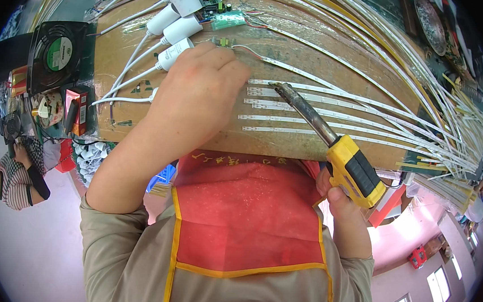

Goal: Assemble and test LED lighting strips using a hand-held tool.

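My left hand point(204, 83) reaches over the bench with its knuckles up and fingers curled down. What its fingertips hold is hidden beneath it. A white plastic housing point(174, 54) with a cable lies against its far side, and another white end point(154, 95) shows beside my forearm. My right hand point(337, 198), near the bench edge, grips a yellow and black soldering iron point(356, 171). The iron's dark tip point(280, 88) lies over the ends of several white LED strips point(289, 120), fanned side by side. Whether it touches them I cannot tell.
Wired housings and green circuit boards point(229, 19) lie at the back. A black fan point(58, 56) and a red box point(76, 112) stand left. Bundled strips point(458, 137) pile up right, beneath a metal dish point(430, 24). Another person point(21, 176) sits far left.
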Demonstrator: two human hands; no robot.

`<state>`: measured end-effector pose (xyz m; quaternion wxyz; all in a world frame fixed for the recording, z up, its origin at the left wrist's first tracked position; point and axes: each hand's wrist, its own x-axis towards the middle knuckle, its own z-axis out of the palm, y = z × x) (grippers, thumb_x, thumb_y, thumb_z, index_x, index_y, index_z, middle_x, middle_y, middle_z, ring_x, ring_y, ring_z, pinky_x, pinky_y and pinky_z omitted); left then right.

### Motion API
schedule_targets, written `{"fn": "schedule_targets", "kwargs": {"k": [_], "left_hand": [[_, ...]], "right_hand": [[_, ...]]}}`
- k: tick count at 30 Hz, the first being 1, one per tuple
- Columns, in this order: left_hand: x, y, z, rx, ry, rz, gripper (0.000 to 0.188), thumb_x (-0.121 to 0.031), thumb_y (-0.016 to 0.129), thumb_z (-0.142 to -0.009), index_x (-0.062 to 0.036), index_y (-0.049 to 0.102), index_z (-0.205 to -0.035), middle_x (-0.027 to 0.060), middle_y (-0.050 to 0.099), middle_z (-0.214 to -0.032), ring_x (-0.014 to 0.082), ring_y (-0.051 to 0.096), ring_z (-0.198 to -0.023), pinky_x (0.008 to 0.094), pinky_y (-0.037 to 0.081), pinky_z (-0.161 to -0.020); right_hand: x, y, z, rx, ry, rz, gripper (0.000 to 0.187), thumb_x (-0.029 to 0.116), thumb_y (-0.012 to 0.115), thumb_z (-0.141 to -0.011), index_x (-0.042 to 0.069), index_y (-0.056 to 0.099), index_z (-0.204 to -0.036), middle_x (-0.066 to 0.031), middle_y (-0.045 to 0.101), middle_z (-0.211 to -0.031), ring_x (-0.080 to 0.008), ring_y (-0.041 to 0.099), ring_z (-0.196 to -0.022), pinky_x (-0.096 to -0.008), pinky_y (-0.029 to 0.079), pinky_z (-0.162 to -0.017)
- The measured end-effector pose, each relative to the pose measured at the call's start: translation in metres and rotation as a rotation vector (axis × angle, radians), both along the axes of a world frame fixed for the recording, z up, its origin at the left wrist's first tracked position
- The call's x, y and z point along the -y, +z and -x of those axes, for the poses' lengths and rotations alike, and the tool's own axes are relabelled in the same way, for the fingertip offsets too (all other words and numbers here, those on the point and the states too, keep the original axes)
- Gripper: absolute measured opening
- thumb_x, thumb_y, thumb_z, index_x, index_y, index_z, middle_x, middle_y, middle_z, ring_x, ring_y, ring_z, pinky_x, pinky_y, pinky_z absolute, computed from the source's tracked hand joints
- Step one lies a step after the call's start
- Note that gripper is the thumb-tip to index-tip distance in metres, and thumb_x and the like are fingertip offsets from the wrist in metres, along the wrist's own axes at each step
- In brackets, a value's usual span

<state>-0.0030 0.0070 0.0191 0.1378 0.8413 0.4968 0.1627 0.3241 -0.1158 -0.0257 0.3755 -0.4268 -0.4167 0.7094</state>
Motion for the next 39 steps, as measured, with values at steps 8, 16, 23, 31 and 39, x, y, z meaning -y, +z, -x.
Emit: {"fn": "schedule_targets", "kwargs": {"k": [8,16,23,31,39], "left_hand": [[0.001,-0.001,0.000,-0.001,0.006,-0.003,0.006,-0.006,0.071,-0.086,-0.0063,0.068,-0.092,0.0094,0.066,-0.091,0.0331,0.063,-0.090,0.0434,0.052,-0.080],[0.003,0.001,-0.005,0.062,0.088,0.080,0.020,-0.006,0.069,-0.087,-0.0067,0.068,-0.107,0.0117,0.068,-0.098,0.0357,0.063,-0.095,0.0464,0.050,-0.085],[0.011,0.015,-0.004,-0.121,0.116,-0.003,0.029,-0.004,0.067,-0.082,-0.0056,0.067,-0.111,0.0136,0.067,-0.104,0.0357,0.062,-0.096,0.0472,0.048,-0.087],[0.013,0.004,-0.009,-0.111,0.133,-0.081,0.024,-0.003,0.064,-0.081,-0.0046,0.068,-0.104,0.0132,0.063,-0.098,0.0360,0.061,-0.091,0.0469,0.048,-0.085],[0.010,-0.004,-0.012,0.026,0.121,-0.014,0.019,-0.001,0.061,-0.082,-0.0042,0.067,-0.101,0.0148,0.065,-0.102,0.0369,0.063,-0.097,0.0483,0.049,-0.088]], "right_hand": [[-0.002,0.002,0.001,0.003,0.002,0.019,0.028,0.019,0.074,-0.092,0.005,0.061,-0.113,-0.0017,0.058,-0.084,-0.0127,0.056,-0.073,-0.0302,0.046,-0.064],[-0.001,0.004,-0.004,0.046,0.030,0.129,0.021,0.020,0.074,-0.091,0.007,0.063,-0.101,-0.0006,0.060,-0.085,-0.0129,0.056,-0.075,-0.0311,0.046,-0.067],[-0.001,0.003,-0.004,0.090,0.029,0.087,0.023,0.021,0.075,-0.090,0.006,0.064,-0.104,-0.0010,0.061,-0.085,-0.0130,0.057,-0.076,-0.0312,0.047,-0.067],[-0.002,0.002,-0.001,0.061,0.028,0.063,0.019,0.018,0.072,-0.091,0.006,0.064,-0.104,-0.0012,0.060,-0.086,-0.0136,0.057,-0.077,-0.0315,0.047,-0.067],[-0.002,0.001,-0.002,0.036,0.029,0.063,0.018,0.017,0.071,-0.092,0.006,0.063,-0.103,-0.0011,0.060,-0.085,-0.0137,0.057,-0.076,-0.0318,0.047,-0.067]]}}
